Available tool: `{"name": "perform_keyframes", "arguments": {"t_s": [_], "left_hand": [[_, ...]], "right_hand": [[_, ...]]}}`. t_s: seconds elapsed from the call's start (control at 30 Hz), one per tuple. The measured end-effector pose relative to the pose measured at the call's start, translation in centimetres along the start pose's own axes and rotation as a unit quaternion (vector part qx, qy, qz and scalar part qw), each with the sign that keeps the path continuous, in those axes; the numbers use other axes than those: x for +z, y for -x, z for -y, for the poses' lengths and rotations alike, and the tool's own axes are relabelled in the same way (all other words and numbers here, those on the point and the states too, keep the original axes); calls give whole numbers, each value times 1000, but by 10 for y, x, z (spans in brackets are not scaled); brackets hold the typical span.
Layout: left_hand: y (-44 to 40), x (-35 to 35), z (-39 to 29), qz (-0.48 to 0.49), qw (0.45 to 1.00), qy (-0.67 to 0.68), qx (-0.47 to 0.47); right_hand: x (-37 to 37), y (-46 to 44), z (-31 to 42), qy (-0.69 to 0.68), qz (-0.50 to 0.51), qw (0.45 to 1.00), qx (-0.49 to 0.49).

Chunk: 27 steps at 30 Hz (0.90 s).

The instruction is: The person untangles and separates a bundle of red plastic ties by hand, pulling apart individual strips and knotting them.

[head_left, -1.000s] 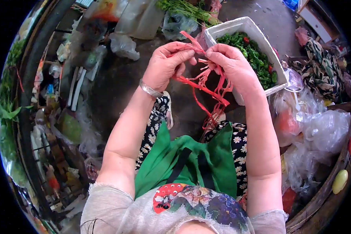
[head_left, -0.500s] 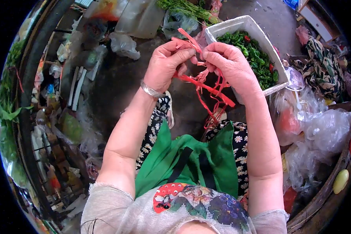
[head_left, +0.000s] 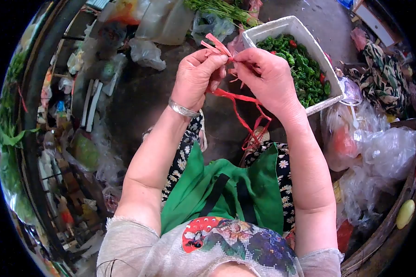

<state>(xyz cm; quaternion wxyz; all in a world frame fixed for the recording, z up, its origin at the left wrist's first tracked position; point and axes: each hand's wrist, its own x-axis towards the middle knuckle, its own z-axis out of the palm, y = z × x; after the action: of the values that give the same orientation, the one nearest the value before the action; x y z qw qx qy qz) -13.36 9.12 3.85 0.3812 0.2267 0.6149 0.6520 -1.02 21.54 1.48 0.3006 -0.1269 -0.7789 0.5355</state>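
Both of my hands meet in front of me at the upper middle of the view. My left hand pinches a bunch of red plastic strips, whose ends stick up above the thumb. Close beside it, my right hand pinches the same strips at a small bundled spot, with fingertips nearly touching the left ones. Long red strands hang below the hands toward my right shoe. My fingers partly hide where the strips join.
A white foam box of green and red peppers stands behind my right hand. Leafy stems lie at the top. Clear plastic bags are piled at the right, near a camouflage cloth. A cluttered rack runs along the left.
The upright strip ends have shifted slightly left and now fan out. My right hand has moved a little, its fingers closer to the bundled spot, and fewer loose strands show beneath it.
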Motion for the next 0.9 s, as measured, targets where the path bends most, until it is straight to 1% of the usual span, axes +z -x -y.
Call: {"name": "perform_keyframes", "arguments": {"t_s": [0.07, 0.13, 0.2, 0.27, 0.3, 0.37, 0.4, 0.43, 0.5, 0.53, 0.6, 0.63, 0.67, 0.7, 0.73, 0.77, 0.83, 0.87, 0.9], "left_hand": [[1, 1, -1, 2, 1000, 0, -5], [2, 4, -2, 10, 1000, -19, -9], [2, 3, -2, 19, 1000, -10, -4], [2, 1, -2, 28, 1000, 0, 1], [2, 1, -2, 37, 999, 8, 9], [2, -1, -2, 45, 999, 16, 18], [2, -2, -1, 56, 998, 24, 26], [2, -3, -2, 66, 997, 32, 35], [2, -1, -2, 64, 997, 29, 41], [2, 0, -3, 60, 997, 26, 47], [1, 0, -3, 57, 997, 17, 48], [1, 0, -4, 53, 997, 8, 49], [0, -1, -3, 53, 997, 8, 50], [-1, -2, -2, 42, 998, 22, 30], [-2, -2, -1, 32, 999, 35, 9], [-2, -1, 0, 31, 999, 34, 9], [-2, 0, 2, -2, 999, 42, -8], [-2, 0, 2, -2, 999, 42, -9], [-3, 0, 2, -11, 999, 38, -21]], "right_hand": [[-2, 0, 3, 92, 4, 995, -30], [-5, 0, 4, 90, 9, 996, -26], [-5, 0, 3, 88, 14, 996, -24], [-4, 1, 0, -26, 27, 998, 41], [-3, 1, -1, -26, 27, 998, 42], [-3, -1, -4, -154, 51, 982, 100], [-5, 0, 2, -212, 66, 965, 142], [-6, 0, 4, -212, 65, 965, 142], [-8, 0, 6, -326, 79, 915, 223], [-8, 0, 4, -327, 78, 915, 223], [-5, 1, 1, -430, 78, 864, 249], [-4, 0, 2, -430, 78, 864, 248], [-2, 0, 6, -332, 66, 914, 224], [0, -1, 9, -230, 53, 952, 197], [4, -1, 6, -152, 33, 976, 151], [4, 0, 8, -153, 33, 976, 151], [4, 2, 11, -37, 19, 993, 113], [7, 3, 6, -3, -6, 999, 52], [7, 3, 6, -3, -6, 999, 53]]}}
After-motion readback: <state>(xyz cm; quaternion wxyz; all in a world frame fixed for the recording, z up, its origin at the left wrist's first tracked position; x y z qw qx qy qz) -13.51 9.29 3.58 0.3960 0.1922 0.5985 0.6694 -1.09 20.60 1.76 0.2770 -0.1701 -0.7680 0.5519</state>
